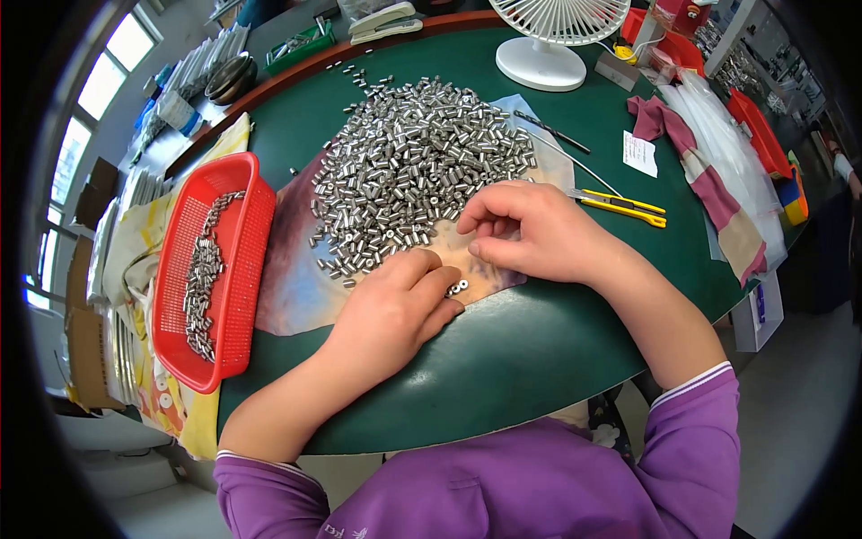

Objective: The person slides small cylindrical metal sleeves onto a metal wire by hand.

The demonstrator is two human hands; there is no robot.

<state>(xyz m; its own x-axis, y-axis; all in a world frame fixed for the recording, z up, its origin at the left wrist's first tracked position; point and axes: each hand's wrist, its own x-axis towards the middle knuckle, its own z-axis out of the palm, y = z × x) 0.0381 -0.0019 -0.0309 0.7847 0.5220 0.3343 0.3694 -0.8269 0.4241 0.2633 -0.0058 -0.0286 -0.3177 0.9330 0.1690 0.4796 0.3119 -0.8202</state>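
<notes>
On the cloth (292,292), beyond the fingers, most cylinders (422,148) lay heaped, a smaller lot in the left basket (250,269), so much work seemingly remained; left hand (392,304) curled beside a few near pieces (461,287), right hand (534,232) loosely bent, any grip unclear.

The left hand (386,305) is by a few little metal tubes (461,287); the right hand (534,234) bends near a big shiny pile (413,153) on a cloth (296,301)

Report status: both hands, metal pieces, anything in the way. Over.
Left hand by a few loose pieces. Right hand curled beside main pile, grip unclear. Yellow cutter off right, clear of hands.
</notes>
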